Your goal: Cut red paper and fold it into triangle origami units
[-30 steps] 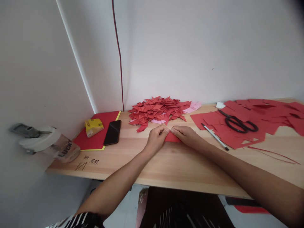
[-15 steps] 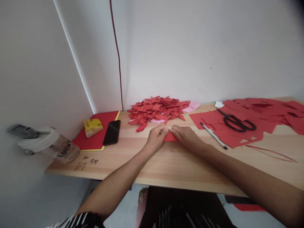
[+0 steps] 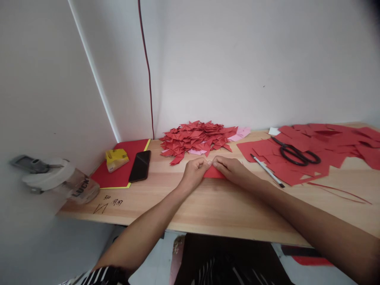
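Between my hands is a small piece of red paper (image 3: 214, 173), pinched at its upper edge just above the wooden table. My left hand (image 3: 196, 169) is closed on its left side, and my right hand (image 3: 230, 166) grips the right side. The two thumbs nearly meet at the middle of the paper; its far side is hidden behind the fingers. Right behind my hands lies a heap of folded red paper pieces (image 3: 196, 136) with pointed tips.
At right, black-handled scissors (image 3: 297, 153) lie on red paper sheets (image 3: 332, 138), beside a pen (image 3: 268, 171). At left are a phone (image 3: 140, 166), a yellow packet (image 3: 116, 159) on a red-covered booklet (image 3: 107, 180), and a clear cup (image 3: 86, 188). A wall (image 3: 237, 67) stands behind the table (image 3: 213, 209).
Hardly anything differs. Both hands keep their pinch on the red paper, and slightly more of its near side shows between them.
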A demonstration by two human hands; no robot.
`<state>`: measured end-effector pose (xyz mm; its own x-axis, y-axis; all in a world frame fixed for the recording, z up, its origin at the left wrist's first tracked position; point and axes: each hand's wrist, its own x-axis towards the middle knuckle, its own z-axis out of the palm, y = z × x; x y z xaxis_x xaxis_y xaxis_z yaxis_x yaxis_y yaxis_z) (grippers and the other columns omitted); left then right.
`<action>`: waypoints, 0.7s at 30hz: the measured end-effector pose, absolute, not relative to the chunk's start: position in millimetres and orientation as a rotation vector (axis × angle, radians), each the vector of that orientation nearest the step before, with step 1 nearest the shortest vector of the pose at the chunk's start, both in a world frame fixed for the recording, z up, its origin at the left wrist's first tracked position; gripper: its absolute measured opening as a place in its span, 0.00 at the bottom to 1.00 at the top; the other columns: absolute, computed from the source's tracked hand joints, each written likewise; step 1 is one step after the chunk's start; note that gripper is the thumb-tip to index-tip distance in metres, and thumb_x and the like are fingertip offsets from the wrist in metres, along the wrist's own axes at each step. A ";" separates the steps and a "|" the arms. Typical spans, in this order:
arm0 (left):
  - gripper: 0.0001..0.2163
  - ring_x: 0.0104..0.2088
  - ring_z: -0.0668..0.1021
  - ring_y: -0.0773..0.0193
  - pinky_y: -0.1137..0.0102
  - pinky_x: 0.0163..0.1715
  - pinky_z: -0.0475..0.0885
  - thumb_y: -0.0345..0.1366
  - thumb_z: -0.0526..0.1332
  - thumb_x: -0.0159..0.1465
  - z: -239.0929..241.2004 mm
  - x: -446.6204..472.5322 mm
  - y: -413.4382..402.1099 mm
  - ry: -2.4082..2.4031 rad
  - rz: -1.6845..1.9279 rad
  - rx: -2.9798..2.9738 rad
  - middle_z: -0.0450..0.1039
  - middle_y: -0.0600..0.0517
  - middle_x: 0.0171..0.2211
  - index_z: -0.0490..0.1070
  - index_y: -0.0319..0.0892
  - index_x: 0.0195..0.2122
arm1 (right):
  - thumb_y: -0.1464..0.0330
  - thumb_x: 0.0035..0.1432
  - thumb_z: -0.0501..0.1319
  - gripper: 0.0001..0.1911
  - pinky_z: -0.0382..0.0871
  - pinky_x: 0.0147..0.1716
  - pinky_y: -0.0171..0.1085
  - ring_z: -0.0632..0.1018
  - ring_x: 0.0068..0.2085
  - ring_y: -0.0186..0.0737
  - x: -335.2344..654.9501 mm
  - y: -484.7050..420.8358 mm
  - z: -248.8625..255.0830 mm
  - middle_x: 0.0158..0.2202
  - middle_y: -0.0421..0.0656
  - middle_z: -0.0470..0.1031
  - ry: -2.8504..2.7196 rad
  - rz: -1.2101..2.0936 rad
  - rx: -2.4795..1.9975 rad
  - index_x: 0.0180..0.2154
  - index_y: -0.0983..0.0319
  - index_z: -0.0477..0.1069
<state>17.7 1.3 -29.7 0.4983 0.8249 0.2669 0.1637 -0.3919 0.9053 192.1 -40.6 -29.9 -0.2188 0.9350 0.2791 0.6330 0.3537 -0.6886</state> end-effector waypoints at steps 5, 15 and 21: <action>0.20 0.25 0.57 0.70 0.72 0.27 0.53 0.49 0.55 0.63 -27.6 19.2 -0.1 0.796 0.884 1.835 0.51 0.58 0.22 0.55 0.41 0.21 | 0.60 0.66 0.46 0.15 0.62 0.33 0.34 0.68 0.31 0.37 192.8 -38.3 -32.5 0.27 0.39 0.64 -1.939 0.614 -1.310 0.28 0.59 0.58; 0.14 0.25 0.59 0.69 0.72 0.27 0.53 0.40 0.52 0.64 -26.8 18.5 -8.9 0.831 0.794 2.077 0.52 0.58 0.21 0.54 0.42 0.23 | 0.59 0.66 0.44 0.17 0.59 0.30 0.35 0.67 0.28 0.37 194.9 -39.2 -29.9 0.24 0.38 0.62 -1.970 0.521 -1.363 0.27 0.58 0.55; 0.17 0.24 0.58 0.70 0.72 0.26 0.53 0.43 0.53 0.63 -25.0 21.5 -8.9 0.859 0.778 2.033 0.52 0.58 0.19 0.54 0.42 0.21 | 0.60 0.65 0.46 0.15 0.58 0.29 0.35 0.67 0.27 0.37 191.5 -39.2 -32.4 0.24 0.38 0.63 -1.930 0.411 -1.424 0.27 0.58 0.56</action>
